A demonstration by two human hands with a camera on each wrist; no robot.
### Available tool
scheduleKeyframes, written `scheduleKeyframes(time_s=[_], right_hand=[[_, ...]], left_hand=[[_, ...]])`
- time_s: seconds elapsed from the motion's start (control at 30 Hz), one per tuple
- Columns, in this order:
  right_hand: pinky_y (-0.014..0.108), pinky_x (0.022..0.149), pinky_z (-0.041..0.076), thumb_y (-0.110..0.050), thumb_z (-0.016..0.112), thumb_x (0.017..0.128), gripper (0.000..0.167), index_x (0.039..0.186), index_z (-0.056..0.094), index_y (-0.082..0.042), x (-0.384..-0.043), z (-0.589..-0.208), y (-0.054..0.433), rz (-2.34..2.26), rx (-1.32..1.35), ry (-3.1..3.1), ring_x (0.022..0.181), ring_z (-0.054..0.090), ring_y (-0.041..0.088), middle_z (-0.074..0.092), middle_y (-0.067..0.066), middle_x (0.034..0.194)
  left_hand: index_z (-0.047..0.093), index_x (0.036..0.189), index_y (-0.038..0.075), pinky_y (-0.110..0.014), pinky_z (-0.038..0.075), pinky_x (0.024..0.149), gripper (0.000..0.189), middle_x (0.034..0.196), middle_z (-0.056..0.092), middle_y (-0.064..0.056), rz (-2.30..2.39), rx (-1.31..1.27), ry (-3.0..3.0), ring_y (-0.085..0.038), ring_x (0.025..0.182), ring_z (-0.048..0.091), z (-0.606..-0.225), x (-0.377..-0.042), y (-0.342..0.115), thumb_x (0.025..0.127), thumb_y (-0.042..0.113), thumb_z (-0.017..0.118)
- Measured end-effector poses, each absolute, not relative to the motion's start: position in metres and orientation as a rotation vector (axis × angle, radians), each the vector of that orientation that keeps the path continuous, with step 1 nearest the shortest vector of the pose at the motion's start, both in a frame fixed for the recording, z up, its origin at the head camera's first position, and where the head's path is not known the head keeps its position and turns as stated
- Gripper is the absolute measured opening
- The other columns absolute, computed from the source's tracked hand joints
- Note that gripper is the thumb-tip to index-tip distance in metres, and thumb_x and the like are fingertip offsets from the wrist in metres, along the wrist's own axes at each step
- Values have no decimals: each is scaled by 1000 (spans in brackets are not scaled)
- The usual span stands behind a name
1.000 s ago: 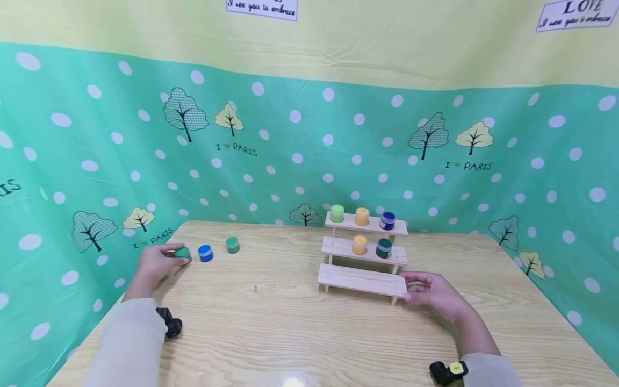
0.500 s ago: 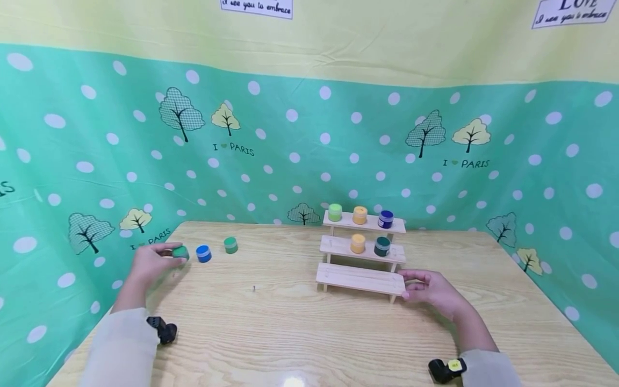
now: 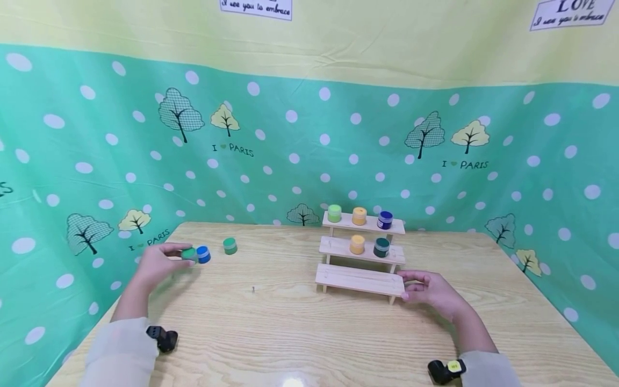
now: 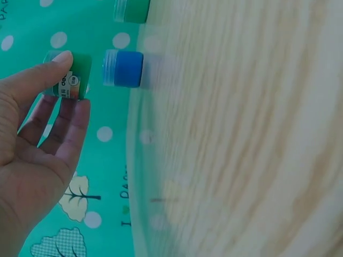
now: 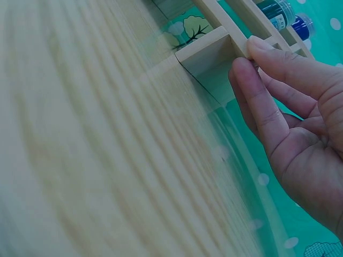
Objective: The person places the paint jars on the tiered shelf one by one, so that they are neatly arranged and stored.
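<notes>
Pinching a green jar [image 4: 73,80] between the thumb and fingertips of the left hand [image 3: 158,263], by the left side of the wooden table [image 3: 290,333], just beside a blue jar [image 3: 203,255] and near a second green jar [image 3: 230,246]. Gripping, well away to the right, the right end of the lowest shelf [image 3: 359,280] of a wooden stand [image 3: 333,245] between thumb and forefinger of the right hand [image 3: 432,293]. Seen higher: a light-green jar [image 3: 334,213], an orange jar [image 3: 359,216] and a dark-blue jar [image 3: 384,220] along the top tier [image 3: 347,220], a second orange jar [image 3: 357,245] and a dark-green jar [image 3: 381,248] below, with a dotted green cloth [image 3: 290,134] hanging behind.
</notes>
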State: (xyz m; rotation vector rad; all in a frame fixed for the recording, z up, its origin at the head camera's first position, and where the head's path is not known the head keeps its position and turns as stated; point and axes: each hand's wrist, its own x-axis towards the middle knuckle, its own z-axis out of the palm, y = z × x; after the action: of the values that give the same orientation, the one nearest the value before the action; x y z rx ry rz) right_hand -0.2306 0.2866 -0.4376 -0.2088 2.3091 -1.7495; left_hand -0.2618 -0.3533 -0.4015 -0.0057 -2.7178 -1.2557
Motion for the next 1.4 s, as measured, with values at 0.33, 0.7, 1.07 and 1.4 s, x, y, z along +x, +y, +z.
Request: scheduleKeyframes(time_s=[0.33, 0.7, 1.07, 1.4], right_hand=[[31, 82, 57, -11, 82, 79, 73, 139, 45, 9, -230, -438, 286, -1747, -214, 2315, 97, 66, 22, 61, 20, 122], [31, 83, 57, -11, 82, 78, 74, 139, 45, 9, -231, -437, 287, -1753, -219, 2314, 97, 65, 23, 59, 21, 123], [32, 83, 56, -9, 80, 79, 72, 137, 43, 12, -231, -436, 287, -1759, -252, 2285, 98, 65, 24, 62, 21, 120], [30, 83, 56, -9, 81, 79, 72, 137, 44, 12, -230, -436, 286, -1759, -245, 2294, 96, 66, 22, 61, 20, 120]], left_hand=[[65, 126, 4, -25, 56, 73, 55, 131, 56, -21, -1307, -73, -2707, -36, 112, 56, -395, -259, -340, 79, 25, 83], [68, 121, 1, -26, 57, 75, 49, 126, 60, -20, -1352, -167, -2675, -29, 104, 61, -389, -255, -320, 78, 20, 84], [68, 120, 1, -23, 56, 75, 47, 125, 61, -21, -1359, -237, -2680, -34, 102, 61, -383, -256, -296, 78, 16, 83], [69, 117, 0, -26, 58, 73, 46, 121, 62, -22, -1410, -306, -2645, -26, 92, 67, -376, -252, -280, 76, 14, 84]])
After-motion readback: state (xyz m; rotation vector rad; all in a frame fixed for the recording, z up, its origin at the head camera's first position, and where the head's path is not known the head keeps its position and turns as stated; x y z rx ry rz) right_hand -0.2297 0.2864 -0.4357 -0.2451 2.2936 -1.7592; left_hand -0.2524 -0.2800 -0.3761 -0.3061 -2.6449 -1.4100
